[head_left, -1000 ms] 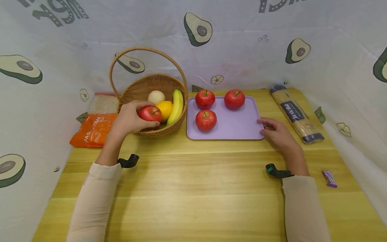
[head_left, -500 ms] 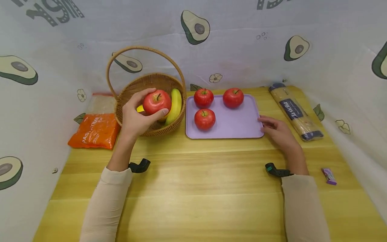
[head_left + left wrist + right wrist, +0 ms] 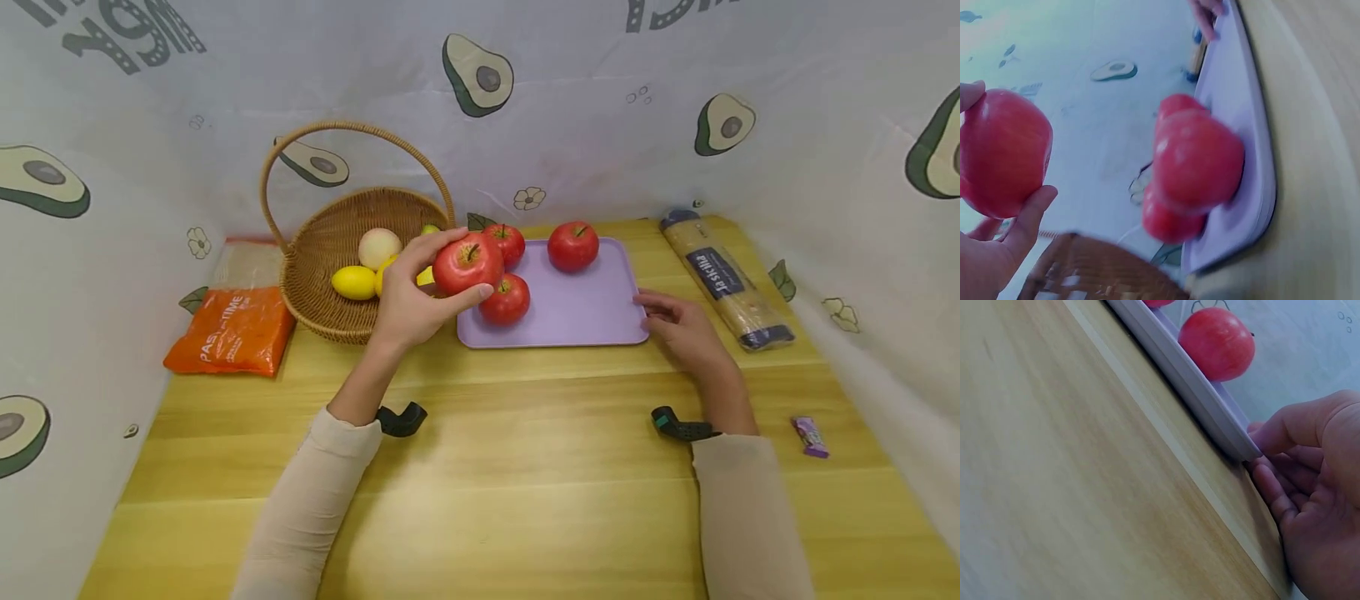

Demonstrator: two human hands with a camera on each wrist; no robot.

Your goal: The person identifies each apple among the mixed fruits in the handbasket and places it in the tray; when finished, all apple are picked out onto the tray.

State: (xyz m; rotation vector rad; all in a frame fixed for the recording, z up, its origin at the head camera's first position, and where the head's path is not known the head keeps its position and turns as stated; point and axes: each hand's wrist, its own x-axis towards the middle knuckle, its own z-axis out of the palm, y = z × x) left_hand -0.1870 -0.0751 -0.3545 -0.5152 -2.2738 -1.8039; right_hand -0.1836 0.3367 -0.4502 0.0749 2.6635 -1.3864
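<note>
My left hand [image 3: 416, 304] grips a red apple [image 3: 468, 263] between thumb and fingers, held up over the left end of the lilac tray [image 3: 577, 321]. In the left wrist view the held apple [image 3: 1007, 153] hangs apart from the apples on the tray. Three red apples rest there: one at the back left, partly hidden, one front-left apple [image 3: 506, 301] and one back-right apple [image 3: 573, 247]. My right hand [image 3: 686, 333] holds the tray's right edge; in the right wrist view its fingers [image 3: 1282, 434] meet the tray's corner.
A wicker basket [image 3: 318, 237] with a tall handle stands left of the tray. Inside are a lemon [image 3: 354, 283], a pale round fruit [image 3: 379, 249] and other yellow fruit partly hidden. An orange pasta bag [image 3: 232, 329], a spaghetti pack [image 3: 723, 279] and a purple-wrapped sweet [image 3: 811, 437] lie around.
My left hand has lifted the apple out of the basket and carried it right, over the tray's left end. My right hand stays at the tray's right edge.
</note>
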